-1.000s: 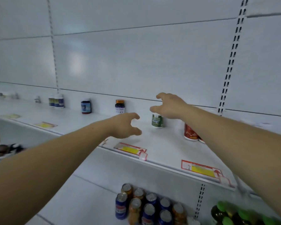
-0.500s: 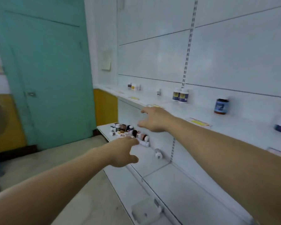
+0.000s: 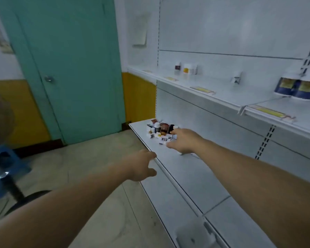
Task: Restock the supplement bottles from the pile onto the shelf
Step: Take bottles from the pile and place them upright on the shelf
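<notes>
Head view: the left hand hangs empty at 7 o'clock of the pile, fingers loosely spread over the lower shelf edge. The right hand, fingers open, touches the pile's 4 o'clock side, gripping nothing. These small bottles are likely light, rigid plastic and prone to roll; pinching one around its body should work. The upper shelf lies toward 2 o'clock.

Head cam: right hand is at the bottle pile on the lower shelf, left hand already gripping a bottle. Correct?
Not quite. In the head view the left hand holds nothing; it hovers open by the front edge of the lower shelf. The rest stands: the right hand is at the bottle pile on that shelf.
</notes>
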`<state>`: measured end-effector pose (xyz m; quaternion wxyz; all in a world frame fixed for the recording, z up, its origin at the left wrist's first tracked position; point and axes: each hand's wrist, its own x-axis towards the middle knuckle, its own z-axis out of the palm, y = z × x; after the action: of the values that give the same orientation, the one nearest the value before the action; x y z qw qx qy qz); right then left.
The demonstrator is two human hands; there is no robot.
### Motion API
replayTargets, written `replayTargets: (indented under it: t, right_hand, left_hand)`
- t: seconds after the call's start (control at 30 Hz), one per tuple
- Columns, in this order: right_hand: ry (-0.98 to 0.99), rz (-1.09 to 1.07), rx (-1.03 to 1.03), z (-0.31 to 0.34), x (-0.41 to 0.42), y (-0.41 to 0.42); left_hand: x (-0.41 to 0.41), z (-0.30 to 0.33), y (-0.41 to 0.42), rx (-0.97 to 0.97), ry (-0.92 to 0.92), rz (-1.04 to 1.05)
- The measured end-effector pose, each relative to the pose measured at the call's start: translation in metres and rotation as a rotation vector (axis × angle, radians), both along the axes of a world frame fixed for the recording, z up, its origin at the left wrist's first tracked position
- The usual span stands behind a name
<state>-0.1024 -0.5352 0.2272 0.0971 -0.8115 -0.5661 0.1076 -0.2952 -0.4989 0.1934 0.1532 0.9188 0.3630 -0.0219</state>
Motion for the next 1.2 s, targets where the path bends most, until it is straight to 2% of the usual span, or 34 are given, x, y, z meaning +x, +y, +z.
replayTargets:
  t: [0.3, 0.6, 0.7, 0.87, 1.07, 1.2]
  right_hand:
    - [0.124, -0.125, -0.070, -0.057, 0.065, 0.167]
    - [0.244, -0.329, -0.014, -0.124, 0.078, 0.327]
    - [0.219, -0.431, 0.001, -0.157, 0.077, 0.373]
    - [0.220, -0.539, -0.041, -0.217, 0.086, 0.421]
    - [-0.007, -0.511, -0.177, -0.290, 0.118, 0.457]
    - [-0.182, -0.476, -0.205, -0.322, 0.131, 0.464]
  left_hand:
    - [0.050, -0.049, 0.198, -0.083, 0.095, -0.041]
    - [0.094, -0.101, 0.416, -0.134, 0.189, -0.257]
    - [0.115, -0.121, 0.486, -0.144, 0.198, -0.339]
    - [0.159, -0.172, 0.555, -0.114, 0.164, -0.414]
    - [0.214, -0.248, 0.585, 0.011, 0.026, -0.552]
    - [0.231, -0.281, 0.591, 0.065, -0.054, -0.536]
